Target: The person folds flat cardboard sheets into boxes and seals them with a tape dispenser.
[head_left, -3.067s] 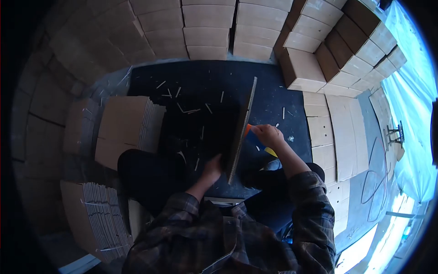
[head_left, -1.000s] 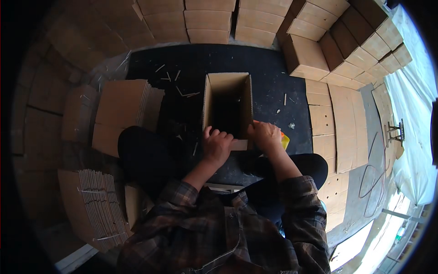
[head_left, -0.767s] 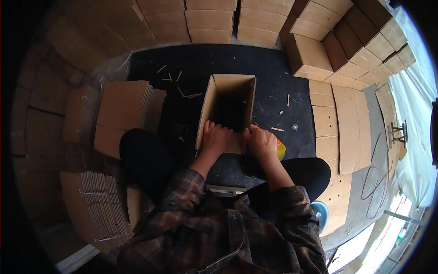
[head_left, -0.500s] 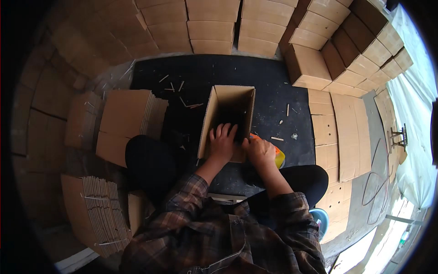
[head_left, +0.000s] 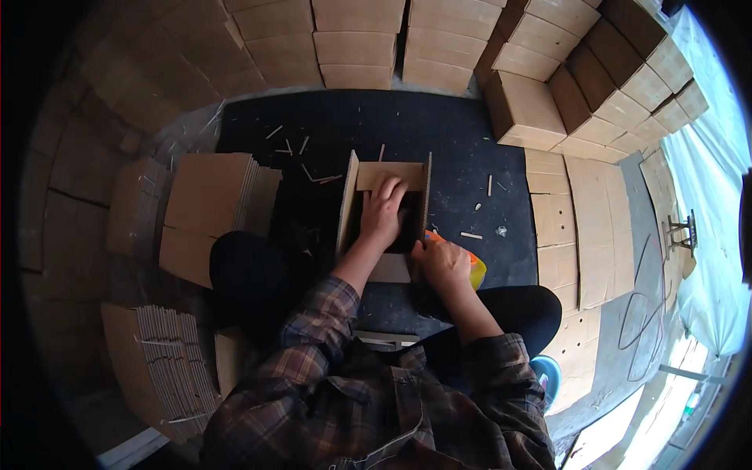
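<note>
An open cardboard box (head_left: 341, 215) stands upright between my knees. My left hand (head_left: 382, 213) reaches over it, fingers stretched out against the far flap (head_left: 415, 174), which leans inward. At the near end, another flap (head_left: 389, 269) is folded in. My right hand (head_left: 445, 265) is closed beside the box's near right corner. In its grip is an orange-and-yellow tape dispenser (head_left: 477, 272), partly hidden by the hand and lying against the box's right side.
Bundled flat cartons (head_left: 200, 192) stand at the left, with another strapped bundle (head_left: 168, 360) nearer me. Stacked boxes (head_left: 356, 39) line the back and right. Cardboard sheets (head_left: 599, 235) lie at the right beside a blue basin (head_left: 548, 382). Scraps (head_left: 471, 235) dot the black mat (head_left: 313, 117).
My left hand has moved from the box's near end to its far end. The far flap now leans inward. My right hand stays at the near corner with the dispenser.
</note>
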The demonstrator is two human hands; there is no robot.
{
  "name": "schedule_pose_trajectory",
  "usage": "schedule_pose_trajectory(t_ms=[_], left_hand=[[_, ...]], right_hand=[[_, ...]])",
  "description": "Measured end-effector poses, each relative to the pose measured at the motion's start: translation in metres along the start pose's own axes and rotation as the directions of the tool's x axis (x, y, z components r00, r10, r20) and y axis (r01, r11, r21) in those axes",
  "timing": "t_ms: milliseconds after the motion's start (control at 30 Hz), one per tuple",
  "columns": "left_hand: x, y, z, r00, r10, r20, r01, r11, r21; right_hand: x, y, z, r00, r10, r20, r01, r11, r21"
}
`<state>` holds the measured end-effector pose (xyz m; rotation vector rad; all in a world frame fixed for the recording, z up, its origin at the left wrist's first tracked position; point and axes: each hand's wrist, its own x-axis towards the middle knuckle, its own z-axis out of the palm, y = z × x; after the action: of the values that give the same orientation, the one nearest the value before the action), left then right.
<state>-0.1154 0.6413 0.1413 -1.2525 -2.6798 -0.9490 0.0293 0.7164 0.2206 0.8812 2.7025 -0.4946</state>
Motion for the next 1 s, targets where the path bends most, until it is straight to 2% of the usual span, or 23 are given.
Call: schedule_pose_trajectory(t_ms=[67,100,133,200,233,267,333,367,400,467,533,567,633,667,700,767,800,833,867,900,933,1000], left_hand=[[-0.003,-0.009,0.003,0.996,-0.060,0.063,0.061,0.998,-0.018],[-0.006,-0.010,0.001,0.996,-0.035,0.082,0.029,0.997,0.075],[0.000,-0.009,-0.001,0.997,-0.030,0.067,0.025,0.997,0.077],[-0.003,-0.004,0.001,0.996,-0.038,0.077,0.022,0.979,0.201],[-0.001,-0.004,0.002,0.999,0.013,-0.039,-0.002,0.968,0.253],[0.000,-0.009,0.007,0.999,0.019,-0.050,-0.006,0.968,0.252],[0.000,-0.024,0.026,0.981,-0.049,-0.189,0.060,0.997,0.054],[0.002,-0.025,0.034,0.939,-0.002,-0.344,0.021,0.998,0.051],[0.009,-0.023,0.037,0.935,0.002,-0.354,0.012,0.999,0.037],[0.010,-0.018,0.037,0.924,-0.203,-0.324,0.180,0.978,-0.101],[0.025,-0.007,0.038,0.908,-0.366,-0.202,0.331,0.925,-0.187],[0.037,-0.008,0.029,0.893,-0.417,0.169,0.447,0.777,-0.443],[0.042,0.013,0.018,0.865,-0.370,0.339,0.501,0.656,-0.565],[0.039,0.017,0.014,0.871,-0.308,0.382,0.491,0.530,-0.691],[0.037,0.020,0.010,0.868,-0.313,0.386,0.497,0.528,-0.689],[0.030,0.021,0.007,0.835,-0.420,0.357,0.523,0.402,-0.752],[0.027,0.016,0.006,0.818,-0.416,0.398,0.539,0.312,-0.782],[0.024,0.012,0.005,0.799,-0.441,0.409,0.548,0.254,-0.797],[0.019,0.007,0.006,0.778,-0.467,0.421,0.555,0.195,-0.809],[0.014,0.004,0.004,0.692,-0.516,0.505,0.615,0.055,-0.787],[0.010,-0.001,0.002,0.689,-0.521,0.503,0.617,0.058,-0.785],[0.002,-0.010,0.003,0.614,-0.555,0.561,0.608,-0.121,-0.785]], right_hand=[[-0.003,-0.002,0.004,1.000,-0.028,-0.010,0.028,1.000,-0.003],[-0.002,-0.003,0.003,1.000,-0.026,0.016,0.027,0.999,-0.036],[0.004,-0.006,-0.001,0.999,-0.024,0.025,0.025,0.997,-0.066],[0.004,-0.011,-0.004,0.999,-0.017,0.029,0.019,0.997,-0.078],[0.004,-0.013,-0.005,0.999,-0.011,0.039,0.015,0.996,-0.088],[0.004,-0.015,-0.005,1.000,-0.013,0.027,0.015,0.996,-0.091],[0.002,-0.017,-0.002,1.000,-0.025,0.009,0.026,0.995,-0.095],[0.003,-0.014,0.004,0.999,-0.042,-0.016,0.040,0.994,-0.105],[0.005,-0.012,0.006,0.999,-0.035,-0.028,0.032,0.993,-0.118],[0.004,-0.012,0.010,0.989,-0.090,-0.119,0.078,0.992,-0.100],[0.008,-0.014,0.009,0.995,-0.064,-0.078,0.054,0.991,-0.126],[0.006,-0.017,0.006,0.995,-0.075,-0.072,0.065,0.988,-0.141],[0.006,-0.020,0.005,0.995,-0.084,-0.059,0.074,0.985,-0.155],[0.007,-0.022,0.004,0.998,-0.056,-0.031,0.050,0.985,-0.167],[0.007,-0.024,0.004,1.000,-0.030,-0.002,0.029,0.984,-0.177],[0.005,-0.020,-0.006,0.995,-0.071,0.064,0.078,0.990,-0.118],[0.006,-0.018,-0.013,0.987,-0.113,0.114,0.119,0.991,-0.053],[0.007,-0.015,-0.016,0.981,-0.137,0.134,0.147,0.987,-0.071],[0.009,-0.013,-0.021,0.985,-0.099,0.138,0.108,0.993,-0.056],[0.013,-0.012,-0.026,0.987,-0.063,0.145,0.070,0.997,-0.039],[0.023,-0.009,-0.034,0.979,0.000,0.206,0.009,0.999,-0.042],[0.040,-0.002,-0.047,0.970,0.032,0.242,-0.037,0.999,0.015]])
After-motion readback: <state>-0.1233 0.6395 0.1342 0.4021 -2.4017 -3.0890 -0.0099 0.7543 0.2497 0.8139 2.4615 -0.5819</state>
